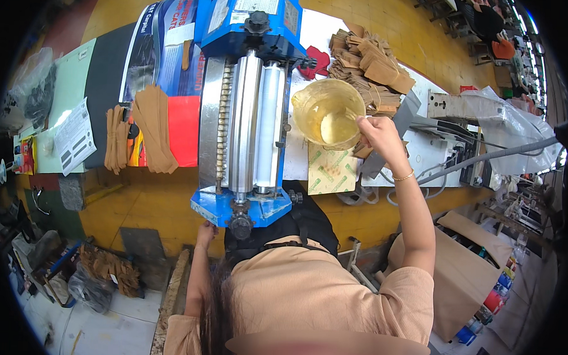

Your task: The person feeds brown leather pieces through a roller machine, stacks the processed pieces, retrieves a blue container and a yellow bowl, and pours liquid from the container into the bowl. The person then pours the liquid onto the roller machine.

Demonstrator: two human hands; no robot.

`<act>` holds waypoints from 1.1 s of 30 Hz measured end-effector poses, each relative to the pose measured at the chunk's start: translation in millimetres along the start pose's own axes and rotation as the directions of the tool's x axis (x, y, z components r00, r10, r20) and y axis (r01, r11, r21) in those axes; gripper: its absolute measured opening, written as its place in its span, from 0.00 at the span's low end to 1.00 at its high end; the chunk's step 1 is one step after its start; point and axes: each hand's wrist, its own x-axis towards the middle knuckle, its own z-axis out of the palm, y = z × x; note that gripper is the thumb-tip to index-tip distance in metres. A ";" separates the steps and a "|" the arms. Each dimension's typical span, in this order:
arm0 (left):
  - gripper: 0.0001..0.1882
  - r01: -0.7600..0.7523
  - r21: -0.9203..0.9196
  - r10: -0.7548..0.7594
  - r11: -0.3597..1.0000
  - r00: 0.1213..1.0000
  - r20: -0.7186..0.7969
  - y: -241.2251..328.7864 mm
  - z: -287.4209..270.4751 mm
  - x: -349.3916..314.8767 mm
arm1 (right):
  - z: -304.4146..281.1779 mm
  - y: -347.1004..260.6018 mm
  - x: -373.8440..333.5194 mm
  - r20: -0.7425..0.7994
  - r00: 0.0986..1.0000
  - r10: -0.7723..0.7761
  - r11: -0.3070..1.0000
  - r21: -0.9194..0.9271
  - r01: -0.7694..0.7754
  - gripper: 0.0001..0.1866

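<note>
My right hand [378,138] is closed around the handle of a yellowish translucent plastic jug [304,103]. Some pale liquid seems to lie in its bottom. The jug is over the white table, just right of a blue roller machine [242,207] with a shiny metal roller [245,126] and a white roller [268,127] side by side. Down at the machine's near left corner is my left hand [206,233], close to or touching its underside; its fingers are mostly hidden. A patterned cream sheet [331,174] lies under the jug's near side.
Stacks of brown cut pieces [369,61] are heaped behind the jug, beside a red cloth [314,61]. Left of the machine lie long brown strips [153,129] and a printed paper [74,136]. A grey hose [491,156] and clear plastic bag [517,129] are at right.
</note>
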 end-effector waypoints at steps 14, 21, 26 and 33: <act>0.14 -0.325 0.216 0.285 0.921 0.938 0.198 0.8 -18.5 27.7 | -26.2 99.6 -103.5 -0.276 0.955 0.109 0.650 0.746 0.142 0.17; 0.13 -0.192 0.406 0.145 0.893 0.979 0.143 45.8 11.8 5.9 | -46.8 182.0 -179.6 -0.419 0.901 0.114 0.648 0.719 0.252 0.21; 0.12 -0.205 0.591 0.131 0.781 0.977 0.166 74.0 58.0 -12.7 | -58.9 238.6 -229.4 -0.368 0.901 0.230 0.723 0.684 0.095 0.23; 0.11 -0.200 0.610 0.120 0.767 0.978 0.170 61.9 135.6 -43.3 | -74.7 308.1 -258.4 -0.283 0.940 0.191 0.737 0.673 0.053 0.27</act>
